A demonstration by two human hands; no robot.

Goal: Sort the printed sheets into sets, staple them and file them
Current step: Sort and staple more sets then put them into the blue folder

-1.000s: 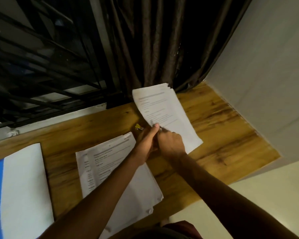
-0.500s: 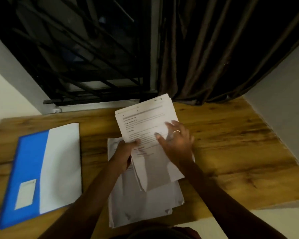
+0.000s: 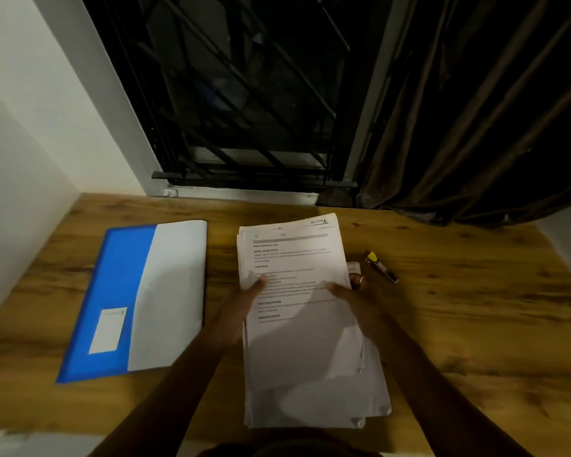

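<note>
A set of printed sheets (image 3: 290,258) lies squarely on top of a larger paper stack (image 3: 314,384) in the middle of the wooden desk (image 3: 459,308). My left hand (image 3: 244,305) grips the set's left edge, thumb on the page. My right hand (image 3: 353,298) grips its right edge, thumb on top and fingers under. A small stapler (image 3: 381,266) with a yellow tip lies on the desk just right of the papers, touched by neither hand. An open blue folder (image 3: 119,291) holding a white sheet (image 3: 172,291) lies to the left.
A barred window (image 3: 244,94) and a dark curtain (image 3: 475,110) stand behind the desk. A white wall (image 3: 23,127) closes the left side. The desk's near edge runs just below the paper stack.
The stapled set moved from the right side of the desk onto the stack in the middle. Both hands let go of the stapler, which now lies on the desk. The view swung left.
</note>
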